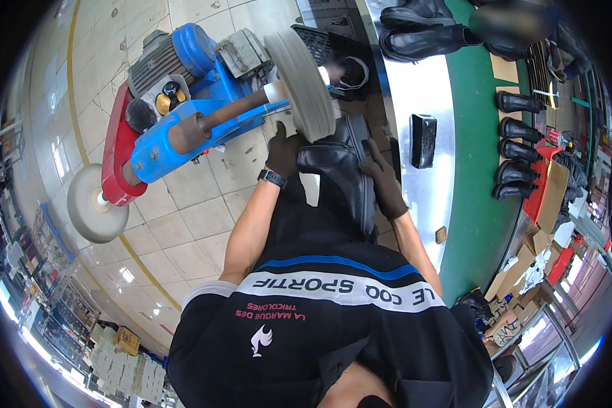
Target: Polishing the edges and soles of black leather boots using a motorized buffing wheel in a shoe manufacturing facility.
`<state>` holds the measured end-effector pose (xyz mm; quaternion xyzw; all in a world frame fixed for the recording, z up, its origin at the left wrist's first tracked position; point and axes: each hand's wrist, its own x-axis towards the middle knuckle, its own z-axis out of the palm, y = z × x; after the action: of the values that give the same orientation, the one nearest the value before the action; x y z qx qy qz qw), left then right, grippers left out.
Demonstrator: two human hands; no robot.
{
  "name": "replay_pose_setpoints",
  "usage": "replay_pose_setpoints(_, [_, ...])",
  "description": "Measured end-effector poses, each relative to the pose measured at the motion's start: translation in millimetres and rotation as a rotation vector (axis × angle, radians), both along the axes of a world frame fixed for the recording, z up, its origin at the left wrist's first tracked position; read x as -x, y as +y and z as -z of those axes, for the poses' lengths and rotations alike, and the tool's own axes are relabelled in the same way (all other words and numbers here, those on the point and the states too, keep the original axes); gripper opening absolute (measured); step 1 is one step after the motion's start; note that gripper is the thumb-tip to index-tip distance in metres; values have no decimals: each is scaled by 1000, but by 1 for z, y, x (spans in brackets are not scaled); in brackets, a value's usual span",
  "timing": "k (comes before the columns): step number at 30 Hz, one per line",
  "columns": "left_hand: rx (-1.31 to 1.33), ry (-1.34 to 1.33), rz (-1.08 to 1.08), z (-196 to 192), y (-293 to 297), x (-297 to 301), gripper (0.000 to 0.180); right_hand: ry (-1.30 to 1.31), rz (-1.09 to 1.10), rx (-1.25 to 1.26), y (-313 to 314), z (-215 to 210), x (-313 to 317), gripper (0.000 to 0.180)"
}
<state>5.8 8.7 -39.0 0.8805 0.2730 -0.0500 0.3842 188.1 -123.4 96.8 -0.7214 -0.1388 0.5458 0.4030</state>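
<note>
A black leather ankle boot (345,178) lies between my hands, tilted with its shaft to the left and its sole edge to the right. My left hand (283,151), in a dark glove, is closed at the end of the shaft; the thumb shows and some fingers are hidden. Against the sole side rests my right hand (386,182), also gloved, its fingers stretched along the edge while it supports the boot. The upper part of the boot is right at a grey buffing wheel (300,85); whether they touch I cannot tell.
The wheel's shaft runs to a blue and red polishing machine (160,146) with a second, white wheel (98,202) at left. On the right, a metal-edged green workbench (474,183) bears a black block (423,141) and several boots (425,42). A black crate (313,44) stands behind the wheel.
</note>
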Motion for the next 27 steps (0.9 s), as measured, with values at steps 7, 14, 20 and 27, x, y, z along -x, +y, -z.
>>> replay_pose_setpoints(7, [24,-635,-262,43,-14,14,20,-62,-96,-74,11,4,9,68])
replay_pose_setpoints(14, [1804,-621,-769,8,11,24,28,227,258,-64,16,47,31,60])
replay_pose_setpoints(20, [2143,-483,-828,43,44,34,25,645,384,95,62,52,30,43])
replay_pose_setpoints(27, [1471,-280,-452,77,59,37,34,633,511,162,85,125,30,43])
